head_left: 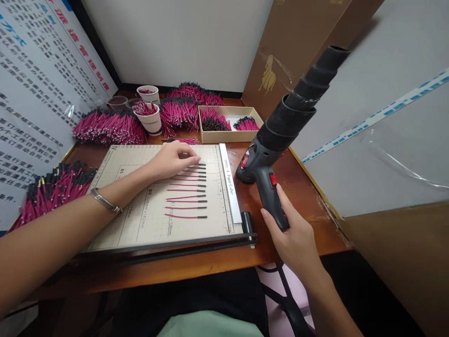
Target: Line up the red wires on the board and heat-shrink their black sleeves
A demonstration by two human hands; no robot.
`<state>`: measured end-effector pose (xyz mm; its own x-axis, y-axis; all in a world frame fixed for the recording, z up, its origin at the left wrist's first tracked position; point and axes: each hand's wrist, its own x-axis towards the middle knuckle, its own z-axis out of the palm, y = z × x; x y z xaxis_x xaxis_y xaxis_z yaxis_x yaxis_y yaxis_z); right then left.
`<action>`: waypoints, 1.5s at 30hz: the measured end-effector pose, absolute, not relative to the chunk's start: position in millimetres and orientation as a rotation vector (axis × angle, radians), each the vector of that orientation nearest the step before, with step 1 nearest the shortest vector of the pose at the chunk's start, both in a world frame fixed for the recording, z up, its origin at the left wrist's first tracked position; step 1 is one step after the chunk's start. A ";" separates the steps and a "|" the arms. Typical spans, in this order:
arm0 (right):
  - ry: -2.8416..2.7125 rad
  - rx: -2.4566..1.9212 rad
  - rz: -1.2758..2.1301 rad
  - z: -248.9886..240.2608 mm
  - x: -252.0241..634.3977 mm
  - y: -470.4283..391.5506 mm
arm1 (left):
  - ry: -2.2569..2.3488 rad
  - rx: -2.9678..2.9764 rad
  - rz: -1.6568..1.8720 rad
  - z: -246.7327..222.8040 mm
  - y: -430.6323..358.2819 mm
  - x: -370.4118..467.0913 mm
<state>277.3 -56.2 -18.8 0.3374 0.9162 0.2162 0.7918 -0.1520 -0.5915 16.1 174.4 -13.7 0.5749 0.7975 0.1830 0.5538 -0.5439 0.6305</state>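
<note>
My right hand (296,234) grips the handle of a black heat gun (271,145), thumb and finger near its red switch. The stepped nozzle tilts up and to the right. My left hand (173,160) lies over the upper part of a paper cutter board (140,224), its fingers curled together at the top of a row of wires. Whatever they pinch is hidden. Several short magenta wires (184,184), each with a black sleeve at the right end, lie side by side below that hand.
Behind the board are heaps of magenta wires (108,127), two paper cups (151,122) of wires and a shallow box (228,136) with bundles. Another wire pile (56,192) lies at the left. A brown carton (280,65) and a white wall panel (396,140) bound the right side.
</note>
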 end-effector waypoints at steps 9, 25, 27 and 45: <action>-1.458 -1.938 0.367 -18.6 272.4 -57.8 | 1.151 2.242 0.625 -11.9 171.2 18.1; -0.979 -1.793 1.087 -14.4 298.0 1.1 | 1.188 2.218 0.575 -12.9 172.9 20.5; -0.962 -1.771 1.126 -13.1 296.4 2.0 | 1.187 2.216 0.564 -12.7 173.1 20.7; -0.820 -1.736 1.150 -5.1 292.7 5.7 | 1.220 2.263 0.533 -9.0 170.8 22.1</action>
